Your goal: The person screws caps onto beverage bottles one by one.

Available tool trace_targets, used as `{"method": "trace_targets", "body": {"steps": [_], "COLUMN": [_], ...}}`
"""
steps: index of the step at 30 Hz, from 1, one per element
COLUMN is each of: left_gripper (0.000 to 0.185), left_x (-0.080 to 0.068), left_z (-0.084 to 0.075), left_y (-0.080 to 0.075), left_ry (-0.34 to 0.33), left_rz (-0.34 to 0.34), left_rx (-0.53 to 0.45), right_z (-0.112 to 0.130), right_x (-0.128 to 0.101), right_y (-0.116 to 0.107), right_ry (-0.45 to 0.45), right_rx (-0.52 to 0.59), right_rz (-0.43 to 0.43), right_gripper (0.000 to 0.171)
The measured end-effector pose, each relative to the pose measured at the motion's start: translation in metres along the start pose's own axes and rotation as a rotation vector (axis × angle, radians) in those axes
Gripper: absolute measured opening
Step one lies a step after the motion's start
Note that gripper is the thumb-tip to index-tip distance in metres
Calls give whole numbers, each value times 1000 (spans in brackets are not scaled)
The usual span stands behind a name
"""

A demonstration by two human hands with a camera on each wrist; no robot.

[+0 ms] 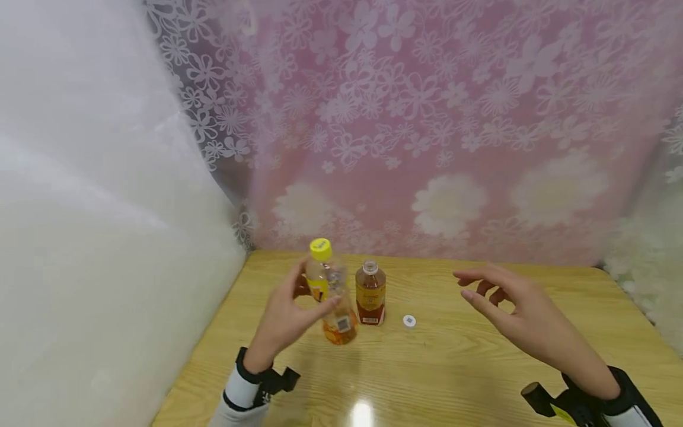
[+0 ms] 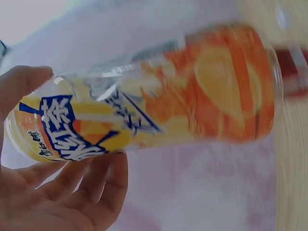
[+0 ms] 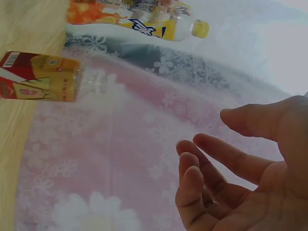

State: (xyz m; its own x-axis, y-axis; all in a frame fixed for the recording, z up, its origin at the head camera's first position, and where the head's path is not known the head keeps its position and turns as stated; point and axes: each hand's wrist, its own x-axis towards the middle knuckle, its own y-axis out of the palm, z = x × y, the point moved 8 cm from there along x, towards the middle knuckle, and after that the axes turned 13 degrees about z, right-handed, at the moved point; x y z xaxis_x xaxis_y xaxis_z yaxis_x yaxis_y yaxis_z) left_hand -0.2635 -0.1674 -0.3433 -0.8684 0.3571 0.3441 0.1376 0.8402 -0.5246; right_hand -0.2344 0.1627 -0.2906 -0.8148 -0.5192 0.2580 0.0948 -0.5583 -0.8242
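Left hand point(image 1: 288, 317) grips yellow-capped bottle point(image 1: 331, 290) (tilted); right hand point(image 1: 512, 308) hovers.

yellow-capped orange bottle point(image 1: 332, 290), pink floral curtain point(image 1: 427, 118)

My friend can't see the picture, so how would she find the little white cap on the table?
Start at the wooden table in front of the pink flowered curtain. Near its middle stands an open brown bottle, next to the yellow-capped bottle gripped by the left hand. Just right of the brown bottle lies the white cap, the only small, flat, round thing there.
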Motion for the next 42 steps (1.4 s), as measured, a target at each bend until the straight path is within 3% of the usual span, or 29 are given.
{"method": "trace_targets", "body": {"steps": [5,12,15,20,25,32,35,38,40,42], "left_gripper": [78,81,81,80,79,81,90,87,70,47], "left_x": [22,55,64,71,76,78,73,67,65,64], "left_z": [62,157,180,201,211,216,208,181,152,120], "left_y": [-56,-99,-108,-112,-113,-113,-111,-104,-91,-67], "left_ry": [-133,-303,-329,-340,-361,-401,-406,-301,-151,19], "left_rz": [-129,-247,-296,-365,-427,-453,-482,-549,-570,-527], "left_rx": [88,174,203,191,181,205,272,383,443,427], "right_z": [-28,-71,-82,-92,-97,-102,-103,-104,-105,-106], "right_x": [-3,-5,-8,-12,-15,-13,-12,-11,-9,-8], "right_y": [10,39,47,56,57,59,60,62,65,68], "right_ry": [25,121,150,168,184,221,223,222,219,218], "right_rx": [21,44,54,78,69,88,98,108,115,122], "right_rz": [58,136,152,161,137,175,176,191,205,217], "right_gripper": [26,27,28,27,25,56,60,58,55,54]}}
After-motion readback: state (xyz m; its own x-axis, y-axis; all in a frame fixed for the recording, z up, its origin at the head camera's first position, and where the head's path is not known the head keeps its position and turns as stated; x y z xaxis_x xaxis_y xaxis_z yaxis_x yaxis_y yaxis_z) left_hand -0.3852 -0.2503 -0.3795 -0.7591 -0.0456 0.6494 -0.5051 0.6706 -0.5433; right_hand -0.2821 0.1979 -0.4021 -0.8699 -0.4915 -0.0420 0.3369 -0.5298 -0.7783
